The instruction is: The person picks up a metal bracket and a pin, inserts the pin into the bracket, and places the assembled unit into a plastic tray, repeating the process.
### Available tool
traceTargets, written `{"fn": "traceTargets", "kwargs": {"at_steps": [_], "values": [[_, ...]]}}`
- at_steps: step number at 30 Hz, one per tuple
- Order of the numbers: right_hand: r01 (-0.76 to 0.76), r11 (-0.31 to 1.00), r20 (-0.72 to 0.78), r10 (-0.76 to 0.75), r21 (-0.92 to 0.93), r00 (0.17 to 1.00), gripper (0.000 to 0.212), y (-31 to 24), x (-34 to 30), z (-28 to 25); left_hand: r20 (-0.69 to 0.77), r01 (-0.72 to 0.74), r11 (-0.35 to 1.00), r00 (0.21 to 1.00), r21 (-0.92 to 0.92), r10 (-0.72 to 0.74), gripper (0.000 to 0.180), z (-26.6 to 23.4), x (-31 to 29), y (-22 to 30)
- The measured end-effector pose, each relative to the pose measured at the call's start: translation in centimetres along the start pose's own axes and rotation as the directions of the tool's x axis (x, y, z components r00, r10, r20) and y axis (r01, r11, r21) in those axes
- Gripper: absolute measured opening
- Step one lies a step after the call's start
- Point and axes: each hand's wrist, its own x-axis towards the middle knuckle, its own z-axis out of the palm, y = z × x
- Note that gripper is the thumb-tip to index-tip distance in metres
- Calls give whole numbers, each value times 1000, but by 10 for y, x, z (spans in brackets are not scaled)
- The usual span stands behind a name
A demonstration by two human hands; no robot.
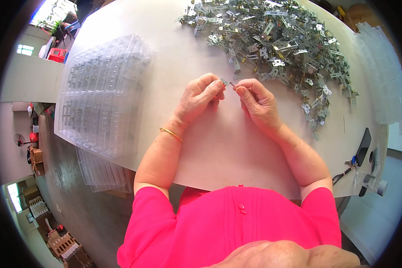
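Observation:
Between my two hands, over the middle of the table [201, 147], is a small metal bracket [228, 83]. My left hand [203, 94] pinches one end of it between thumb and fingertips. My right hand [257, 102] is closed at the other end, thumb against forefinger. Fingers cover much of the piece, so its full shape is hidden. Just beyond my hands spreads a large heap of similar metal brackets [277, 40], silver with some brass-coloured bits. To my left lies a clear plastic tray [116, 85] with compartments, and rows of metal pieces sit in its left part.
More clear trays [100, 172] are stacked below the table's left edge. Further clear plastic trays [379, 71] lie along the right side. A phone [363, 146], keys on a strap [353, 161] and a clear bottle [370, 182] are near the right edge.

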Motion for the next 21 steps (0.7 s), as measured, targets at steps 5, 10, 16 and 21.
{"fn": "traceTargets", "kwargs": {"at_steps": [5,10,16,21], "values": [[9,998,-18,-10,-63,1000,12,1,-1,1,-60,-112,987,991,113,119,23,1,0,-4],[27,996,-2,-27,-86,1000,10,0,-2,1,-102,-203,909,962,363,255,21,3,-1,-2],[66,992,5,-65,-105,998,9,1,-2,1,-85,-297,805,916,513,392,21,-1,2,-10],[81,992,1,-81,-96,997,8,6,-1,-1,-84,-323,769,896,551,436,19,-1,2,-10]]}}
